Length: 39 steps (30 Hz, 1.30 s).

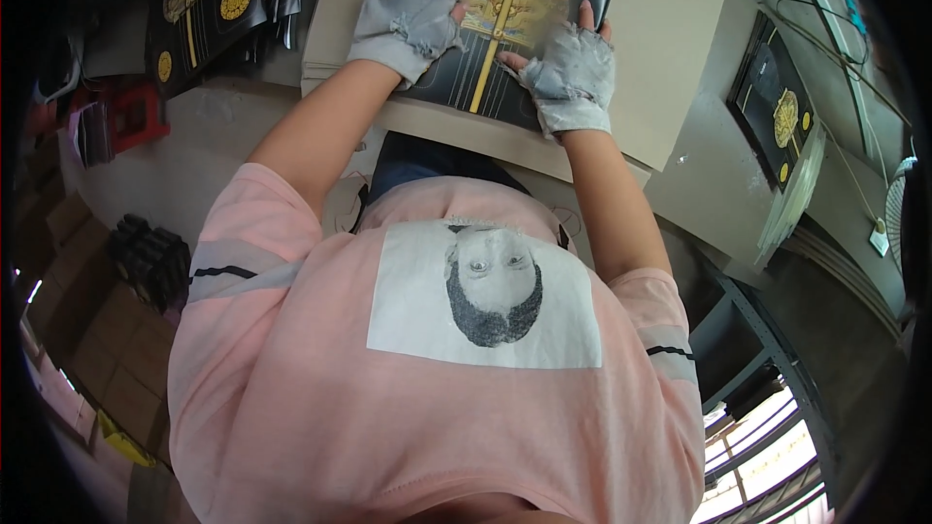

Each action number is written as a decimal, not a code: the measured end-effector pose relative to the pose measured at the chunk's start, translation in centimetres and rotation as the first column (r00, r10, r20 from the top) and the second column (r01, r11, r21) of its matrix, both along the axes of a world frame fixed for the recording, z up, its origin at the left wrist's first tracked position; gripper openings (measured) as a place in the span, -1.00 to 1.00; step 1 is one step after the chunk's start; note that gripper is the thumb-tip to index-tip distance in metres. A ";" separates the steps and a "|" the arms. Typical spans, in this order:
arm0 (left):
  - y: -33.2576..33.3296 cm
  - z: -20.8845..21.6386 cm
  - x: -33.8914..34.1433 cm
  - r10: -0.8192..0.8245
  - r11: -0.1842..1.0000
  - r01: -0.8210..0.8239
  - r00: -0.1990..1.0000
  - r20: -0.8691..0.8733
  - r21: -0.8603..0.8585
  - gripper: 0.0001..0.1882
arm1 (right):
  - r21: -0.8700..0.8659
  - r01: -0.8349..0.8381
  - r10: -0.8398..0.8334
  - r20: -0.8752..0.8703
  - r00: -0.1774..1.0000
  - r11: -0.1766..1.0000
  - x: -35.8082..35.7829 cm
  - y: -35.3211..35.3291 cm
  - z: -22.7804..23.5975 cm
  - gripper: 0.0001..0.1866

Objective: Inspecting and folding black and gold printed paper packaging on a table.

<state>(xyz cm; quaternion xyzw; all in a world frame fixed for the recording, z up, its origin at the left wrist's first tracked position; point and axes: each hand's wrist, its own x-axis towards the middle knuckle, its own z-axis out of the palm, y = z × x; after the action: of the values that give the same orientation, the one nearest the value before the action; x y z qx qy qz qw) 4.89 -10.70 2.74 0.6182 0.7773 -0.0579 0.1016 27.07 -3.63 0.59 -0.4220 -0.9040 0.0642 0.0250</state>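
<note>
A glossy black printed sheet with a gold emblem and a gold bar down its middle lies on a stack of grey-beige boards. My left hand, in a worn grey fingerless glove, rests flat on the sheet's left part with its fingers stretched out. On the right part, my right hand, gloved the same way, lies with its fingers apart and its thumb toward the gold bar. Neither hand grips anything. The sheet's far edge runs out of view at the top.
More black and gold printed sheets lie at the far left, above a red plastic stool. To the right, a pile of similar sheets sits at the table's edge. A white cable with a plug hangs beyond it.
</note>
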 end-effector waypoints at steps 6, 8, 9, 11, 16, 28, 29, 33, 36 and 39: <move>-1.2 -3.3 0.8 -0.500 0.861 0.502 0.865 -0.045 0.081 -0.21 | -0.039 0.010 -0.009 0.030 1.000 0.999 0.0 0.0 0.6 -0.07; -1.3 -3.7 0.8 -0.497 0.861 0.499 0.867 -0.039 0.099 -0.21 | -0.037 0.024 -0.024 0.003 1.000 0.999 0.0 -0.2 0.6 -0.09; -1.3 -3.9 0.6 -0.492 0.863 0.492 0.870 -0.031 0.114 -0.21 | -0.039 0.033 -0.034 -0.023 0.999 0.999 -0.2 -0.2 0.8 -0.11; -1.3 -3.8 0.5 -0.482 0.868 0.478 0.876 0.000 0.134 -0.21 | -0.041 0.018 -0.016 0.029 0.999 0.999 0.2 -0.2 1.1 -0.13; -1.3 -2.9 0.5 -0.496 0.865 0.494 0.868 -0.003 0.092 -0.21 | -0.027 0.001 0.001 0.052 0.999 1.000 2.1 -1.2 -0.6 -0.10; -0.3 -2.2 0.5 -0.474 0.881 0.472 0.875 0.097 0.041 -0.20 | 0.011 0.009 -0.010 0.089 0.996 1.000 0.4 8.4 -1.3 -0.21; -0.2 -2.2 0.5 -0.472 0.881 0.472 0.874 0.113 0.029 -0.20 | 0.042 0.017 -0.021 0.107 0.994 0.999 -0.2 9.7 -1.4 -0.21; -0.1 -2.5 0.4 -0.445 0.894 0.448 0.883 0.149 0.013 -0.22 | 0.024 0.075 -0.078 0.113 0.991 0.997 -3.6 16.0 -1.2 -0.21; -0.3 -2.5 0.1 -0.406 0.909 0.417 0.890 0.209 -0.010 -0.22 | -0.030 0.111 -0.109 0.050 0.993 0.993 -6.8 19.8 1.3 -0.21; 0.1 -2.5 0.2 -0.416 0.906 0.424 0.878 0.239 0.019 -0.22 | -0.323 -0.149 -0.045 -0.522 0.852 0.935 -5.1 23.4 2.0 -0.21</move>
<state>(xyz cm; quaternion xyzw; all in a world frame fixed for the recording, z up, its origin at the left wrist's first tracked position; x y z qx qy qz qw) 5.06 -10.60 0.29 0.7725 0.6060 -0.0173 0.1890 21.97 19.73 2.56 -0.3613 -0.8481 0.3370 0.1913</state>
